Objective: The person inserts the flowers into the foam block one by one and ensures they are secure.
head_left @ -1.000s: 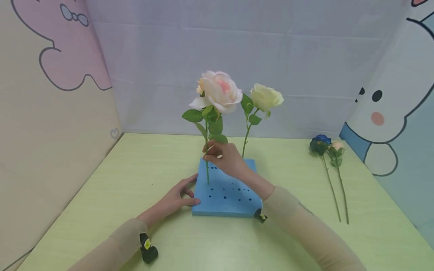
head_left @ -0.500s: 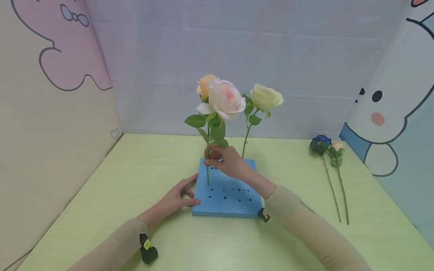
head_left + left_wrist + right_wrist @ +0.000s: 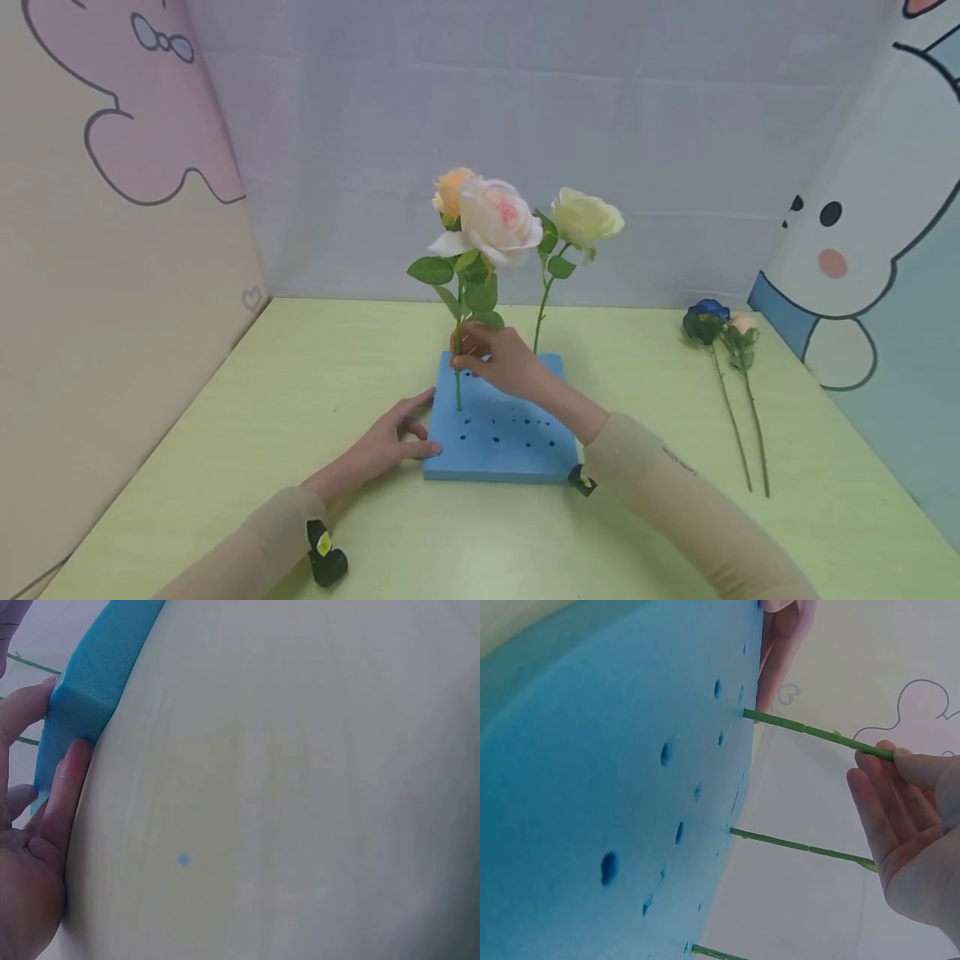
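Note:
My right hand (image 3: pixel 498 358) pinches the green stem (image 3: pixel 817 733) of a pale pink rose (image 3: pixel 498 221) between thumb and fingers. The stem stands nearly upright, its lower end at a hole of the blue foam board (image 3: pixel 495 462); how deep it sits, I cannot tell. Behind it show an orange rose (image 3: pixel 452 192) and, farther right, a cream rose (image 3: pixel 585 218). Two more stems stand in the board in the right wrist view. Along the board's left side rests my left hand (image 3: pixel 382 437), thumb and fingers touching the edge, also seen in the left wrist view.
On the right of the pale table (image 3: pixel 337 350) lie a blue rose (image 3: pixel 707 321) and a peach rose (image 3: pixel 741 333), stems toward me. Several holes dot the board's front half. A pale cloth (image 3: pixel 375 125) hangs behind the table.
Compared with a second ago, my right hand and the pink rose have come down a little, the bloom shifting slightly right and uncovering more of the orange rose. My left hand has stayed put.

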`<state>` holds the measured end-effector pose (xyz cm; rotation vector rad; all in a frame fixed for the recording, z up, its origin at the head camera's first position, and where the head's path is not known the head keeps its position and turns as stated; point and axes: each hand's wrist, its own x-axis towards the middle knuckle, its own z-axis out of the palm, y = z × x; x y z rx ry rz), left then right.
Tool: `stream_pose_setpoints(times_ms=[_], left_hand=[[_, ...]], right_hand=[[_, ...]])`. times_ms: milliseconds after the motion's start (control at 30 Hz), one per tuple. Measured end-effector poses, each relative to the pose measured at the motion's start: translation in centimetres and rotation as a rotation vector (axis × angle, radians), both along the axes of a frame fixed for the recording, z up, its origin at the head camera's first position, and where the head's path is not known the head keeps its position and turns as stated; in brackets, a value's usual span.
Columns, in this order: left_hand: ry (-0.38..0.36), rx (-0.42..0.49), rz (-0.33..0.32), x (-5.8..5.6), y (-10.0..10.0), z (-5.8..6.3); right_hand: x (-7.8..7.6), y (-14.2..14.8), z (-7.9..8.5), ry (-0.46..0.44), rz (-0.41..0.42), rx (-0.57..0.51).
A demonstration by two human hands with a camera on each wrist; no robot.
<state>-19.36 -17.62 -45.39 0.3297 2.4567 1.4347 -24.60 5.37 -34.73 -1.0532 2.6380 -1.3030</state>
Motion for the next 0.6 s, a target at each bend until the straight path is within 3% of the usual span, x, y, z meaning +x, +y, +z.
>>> stream_pose_setpoints(times_ms=[400, 600], left_hand=[[-0.002, 0.003, -0.007, 0.01, 0.02, -0.05], [-0.001, 0.012, 0.001, -0.08, 0.01, -0.06]], right_hand=[[-0.01, 0.16, -0.46, 0.021, 0.022, -0.065], [0.13, 0.68, -0.34, -0.062, -0.015, -0.074]])
